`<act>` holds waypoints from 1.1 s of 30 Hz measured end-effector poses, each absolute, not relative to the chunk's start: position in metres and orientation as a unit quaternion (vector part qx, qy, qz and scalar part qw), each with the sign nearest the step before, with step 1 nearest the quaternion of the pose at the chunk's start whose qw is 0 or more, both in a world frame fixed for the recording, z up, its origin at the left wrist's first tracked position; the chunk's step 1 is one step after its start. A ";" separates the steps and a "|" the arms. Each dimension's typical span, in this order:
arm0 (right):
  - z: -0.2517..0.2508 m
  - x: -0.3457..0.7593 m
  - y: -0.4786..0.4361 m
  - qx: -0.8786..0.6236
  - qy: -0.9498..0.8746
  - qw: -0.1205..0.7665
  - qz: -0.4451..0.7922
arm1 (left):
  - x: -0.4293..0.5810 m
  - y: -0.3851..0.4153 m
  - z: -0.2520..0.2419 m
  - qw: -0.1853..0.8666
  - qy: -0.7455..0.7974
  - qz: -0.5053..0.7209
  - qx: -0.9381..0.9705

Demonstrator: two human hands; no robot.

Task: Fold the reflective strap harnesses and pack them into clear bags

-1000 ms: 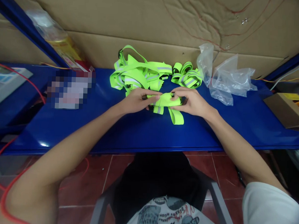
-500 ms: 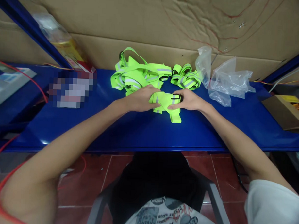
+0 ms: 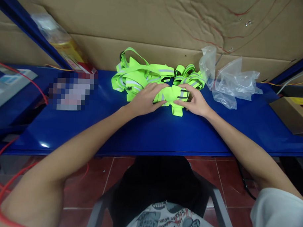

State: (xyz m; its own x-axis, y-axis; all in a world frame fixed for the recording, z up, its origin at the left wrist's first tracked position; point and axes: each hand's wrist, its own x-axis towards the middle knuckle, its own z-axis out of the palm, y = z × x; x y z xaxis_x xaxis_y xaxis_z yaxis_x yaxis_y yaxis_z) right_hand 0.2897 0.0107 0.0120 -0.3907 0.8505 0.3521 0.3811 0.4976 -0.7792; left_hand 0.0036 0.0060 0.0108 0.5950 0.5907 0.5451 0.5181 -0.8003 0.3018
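Observation:
A folded neon-green strap bundle with grey reflective stripes [image 3: 172, 96] lies on the blue shelf top [image 3: 151, 130], gripped from both sides. My left hand [image 3: 145, 99] has its fingers closed on the bundle's left end. My right hand [image 3: 193, 99] pinches the right end, where a black buckle shows. Behind my left hand lies a loose pile of the same green straps [image 3: 135, 75]. A smaller rolled green strap bundle [image 3: 190, 74] sits just behind my right hand.
Crumpled clear plastic bags [image 3: 229, 81] lie at the back right. A cardboard wall [image 3: 154, 27] closes off the back. A cardboard box [image 3: 293, 111] sits at the far right, a blurred packet [image 3: 71, 91] at the left, and a red cable [image 3: 5, 184] hangs lower left.
Both hands have carried the folded strap bundle away from me, toward the back piles. The bundle is now squeezed tighter between them.

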 end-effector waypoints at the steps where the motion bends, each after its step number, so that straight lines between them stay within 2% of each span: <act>1: 0.013 0.289 0.008 -0.396 -0.766 0.388 0.325 | 0.004 0.005 0.011 0.054 0.302 0.337 0.890; 9: 0.018 0.273 -0.008 -0.390 -0.714 0.420 0.402 | 0.009 0.004 0.013 0.100 0.270 0.426 0.858; 16: 0.024 0.270 -0.009 -0.355 -0.756 0.466 0.291 | 0.012 -0.002 0.016 0.105 0.265 0.478 0.831; 20: 0.024 0.268 -0.010 -0.367 -0.713 0.470 0.368 | 0.013 -0.005 0.017 0.076 0.263 0.491 0.827; 27: 0.026 0.261 -0.019 -0.343 -0.572 0.416 0.617 | 0.007 -0.002 0.015 0.011 0.231 0.501 0.834; 33: 0.035 0.262 -0.016 -0.303 -0.499 0.449 0.677 | 0.006 -0.003 0.016 0.026 0.240 0.474 0.847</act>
